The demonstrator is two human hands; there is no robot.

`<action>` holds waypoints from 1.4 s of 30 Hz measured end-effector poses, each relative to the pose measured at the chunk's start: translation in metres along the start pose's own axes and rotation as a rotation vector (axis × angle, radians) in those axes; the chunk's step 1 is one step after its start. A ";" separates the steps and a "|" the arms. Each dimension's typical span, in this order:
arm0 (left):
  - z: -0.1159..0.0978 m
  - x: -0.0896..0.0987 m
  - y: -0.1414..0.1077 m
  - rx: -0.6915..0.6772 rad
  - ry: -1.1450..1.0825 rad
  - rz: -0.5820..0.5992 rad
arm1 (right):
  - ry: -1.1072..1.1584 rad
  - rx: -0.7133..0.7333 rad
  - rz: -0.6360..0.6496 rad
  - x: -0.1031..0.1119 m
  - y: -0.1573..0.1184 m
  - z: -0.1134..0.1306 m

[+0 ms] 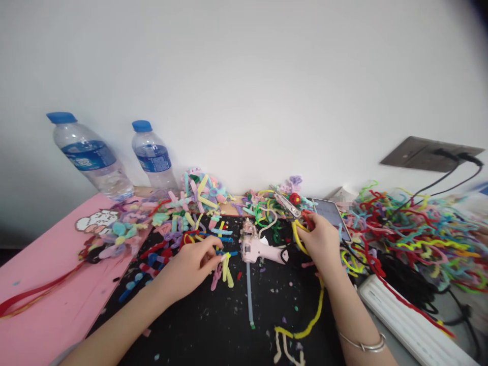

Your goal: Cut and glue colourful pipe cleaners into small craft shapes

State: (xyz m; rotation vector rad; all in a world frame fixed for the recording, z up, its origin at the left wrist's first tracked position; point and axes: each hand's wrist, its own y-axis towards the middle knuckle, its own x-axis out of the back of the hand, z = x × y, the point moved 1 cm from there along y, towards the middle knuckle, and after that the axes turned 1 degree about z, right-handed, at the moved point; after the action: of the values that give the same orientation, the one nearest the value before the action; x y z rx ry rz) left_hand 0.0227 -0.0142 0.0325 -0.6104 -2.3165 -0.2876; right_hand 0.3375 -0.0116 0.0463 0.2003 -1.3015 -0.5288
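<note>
My left hand (pixel 196 262) is over the left part of the black mat (pixel 198 325), thumb and fingertips close together by short yellow and pink fuzzy pieces (pixel 227 272); what it pinches is too small to make out. My right hand (pixel 319 239) has its fingers wrapped round a yellow fuzzy stem (pixel 299 238), beside red-handled cutters (pixel 287 203). A longer yellow stem (pixel 316 315) hangs below that hand and curves across the mat. Between my hands lies a pink glue gun (pixel 267 251) with a translucent stick (pixel 249 295) beneath it.
Two water bottles (pixel 89 155) (pixel 154 157) stand at the back left by a pink board (pixel 41 284). A tangle of coloured stems (pixel 430 229), a phone (pixel 331 216), black cables and a white power strip (pixel 412 320) lie at the right.
</note>
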 end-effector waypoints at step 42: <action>0.007 -0.007 -0.008 -0.473 0.126 -0.345 | 0.690 -0.069 -0.168 0.025 0.005 0.023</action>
State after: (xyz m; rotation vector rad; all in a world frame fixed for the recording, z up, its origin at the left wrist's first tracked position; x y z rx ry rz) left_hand 0.0190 -0.0214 0.0228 -0.3920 -2.2293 -1.0260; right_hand 0.3214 -0.0156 0.0760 0.3967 -0.5961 -0.5781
